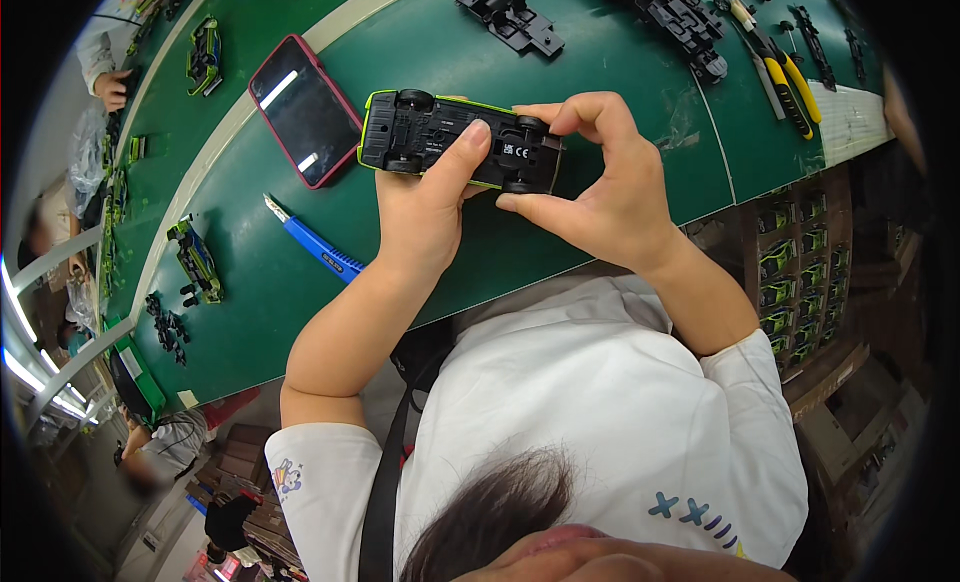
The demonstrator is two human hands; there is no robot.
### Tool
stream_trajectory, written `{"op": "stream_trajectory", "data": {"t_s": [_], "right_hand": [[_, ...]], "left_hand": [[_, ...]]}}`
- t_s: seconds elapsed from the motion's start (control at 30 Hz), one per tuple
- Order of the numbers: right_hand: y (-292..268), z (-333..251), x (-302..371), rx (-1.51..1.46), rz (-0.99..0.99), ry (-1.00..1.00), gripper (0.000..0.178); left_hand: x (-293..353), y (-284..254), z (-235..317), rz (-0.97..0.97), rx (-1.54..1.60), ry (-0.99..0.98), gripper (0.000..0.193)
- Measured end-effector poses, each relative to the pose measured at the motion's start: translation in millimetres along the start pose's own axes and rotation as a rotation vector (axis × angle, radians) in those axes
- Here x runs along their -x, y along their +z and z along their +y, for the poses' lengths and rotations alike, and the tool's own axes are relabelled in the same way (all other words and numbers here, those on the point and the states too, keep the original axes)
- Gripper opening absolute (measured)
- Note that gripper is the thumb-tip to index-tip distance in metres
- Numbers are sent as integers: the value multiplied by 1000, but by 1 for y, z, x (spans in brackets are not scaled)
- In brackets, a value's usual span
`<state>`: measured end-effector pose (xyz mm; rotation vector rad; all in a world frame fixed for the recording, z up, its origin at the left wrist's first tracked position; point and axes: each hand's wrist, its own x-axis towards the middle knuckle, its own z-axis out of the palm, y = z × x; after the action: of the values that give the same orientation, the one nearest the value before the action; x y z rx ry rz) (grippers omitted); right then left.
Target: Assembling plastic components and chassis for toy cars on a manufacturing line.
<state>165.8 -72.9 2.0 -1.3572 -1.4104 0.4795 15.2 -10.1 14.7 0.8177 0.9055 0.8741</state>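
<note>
Past the green table's [640, 62] near edge, the left hand [425, 212] clasps an upturned toy car [440, 125], thumb on its underside, the right hand [625, 182] pinching its right-end wheels, a phone [305, 112] close left, a gap of tabletop before a black chassis [508, 20].

I'm in a workshop of the factory kind, where small toy cars are put together. The long green worktop [270, 327] curves past me carrying a toy car [450, 132] turned underside up, loose black chassis parts [510, 20], yellow-and-black-handled pliers [800, 87] and a blue craft knife [322, 247]. More green cars [115, 197] line its far left edge, where a co-worker's hand [110, 87] rests. Tube lights [20, 312] glow at my left, cardboard boxes [245, 457] are stacked behind, and at my right stand rows of green pieces [778, 257] in compartments.
</note>
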Motion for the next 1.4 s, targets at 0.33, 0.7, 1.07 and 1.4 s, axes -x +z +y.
{"op": "stream_trajectory", "data": {"t_s": [0.33,0.7,1.07,1.4], "right_hand": [[-53,-11,-3,-515,-207,22,78],[-57,1,4,-719,-333,112,95],[-27,-18,4,111,-58,-170,78],[-13,-9,11,269,24,-304,72]], "left_hand": [[-7,-18,0,-272,24,-135,45],[-7,-15,1,-353,-29,-178,44],[3,-7,-3,-185,-57,22,40],[6,-4,-8,-72,-27,94,37]]}}
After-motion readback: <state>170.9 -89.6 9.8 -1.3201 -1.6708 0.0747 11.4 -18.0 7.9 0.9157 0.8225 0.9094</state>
